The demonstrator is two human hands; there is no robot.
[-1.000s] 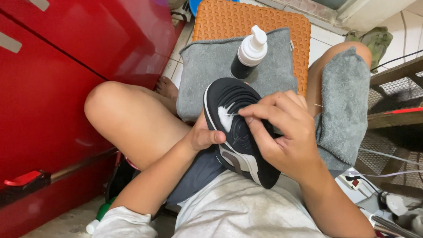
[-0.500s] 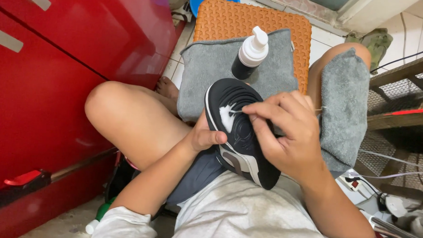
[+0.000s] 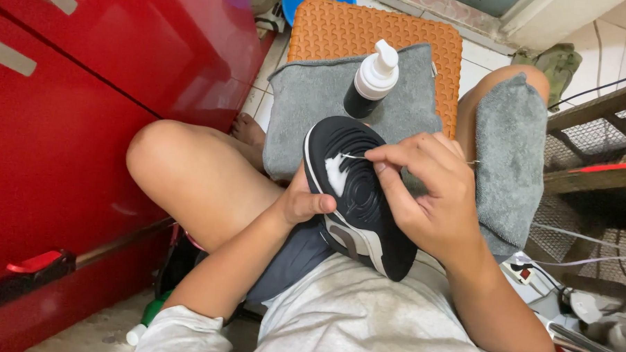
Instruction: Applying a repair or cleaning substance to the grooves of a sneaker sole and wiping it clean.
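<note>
- The black shoe (image 3: 357,191) sits sole-up over the person's lap, its toe pointing away from the body and its white-edged heel end near the light shirt (image 3: 349,323).
- The left hand (image 3: 305,200) grips the shoe from its left side; the thumb lies across the edge of the sole and the other fingers are hidden behind the shoe.
- The right hand (image 3: 430,194) hovers over the sole, its fingers (image 3: 390,158) pinched closed on a thin pale stick (image 3: 352,156) that reaches left onto the sole.
- The tip of the stick meets a patch of white foam (image 3: 336,175) on the sole, just left of the pinching fingertips.
- A dark pump bottle (image 3: 370,81) with a white top stands on a grey towel (image 3: 315,107), just beyond the toe of the shoe.
- The towel lies over an orange mat (image 3: 346,31) on the floor.
- A second grey cloth (image 3: 511,148) drapes over the right knee, just beside the right hand.
- A red cabinet (image 3: 87,85) stands to the left of the left knee.
</note>
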